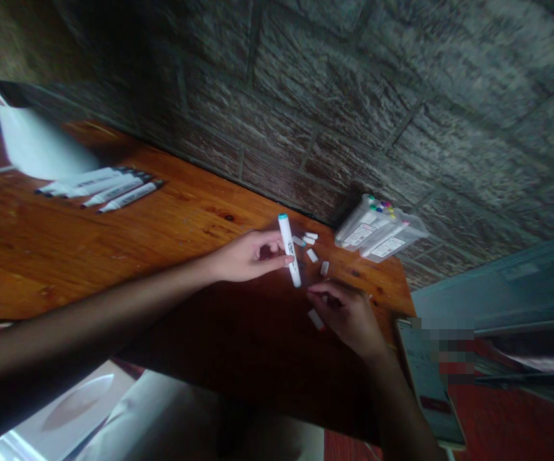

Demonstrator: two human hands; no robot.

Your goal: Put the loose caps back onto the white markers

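One brick wall [334, 83] fills the upper part of my view from here, and the wooden table [195, 198] runs along its foot, carrying nearly everything I watch. Near the table's far right corner, a clear plastic case [418, 225] stands close to the wall, coloured marker ends showing at its top; I judge that spot leaves the surface in front free for the hands. The left hand [245, 256] reaches over the table, thumb and fingers pinching a white marker [287, 238] around its middle. The marker is held nearly upright, teal end on top and slightly tilted, probably so the lower end stays bare and within reach of the other hand. The right hand [347, 314] is just beside that lower end, thumb and fingertips pressed together; shadow keeps me from telling whether anything is between them. Well to the left, a row of markers [130, 196] lies roughly parallel, which I think keeps them from scattering. Smallest are the short white pieces [312, 255], which look like caps, lying loosely around the right hand, perhaps for an easy reach.
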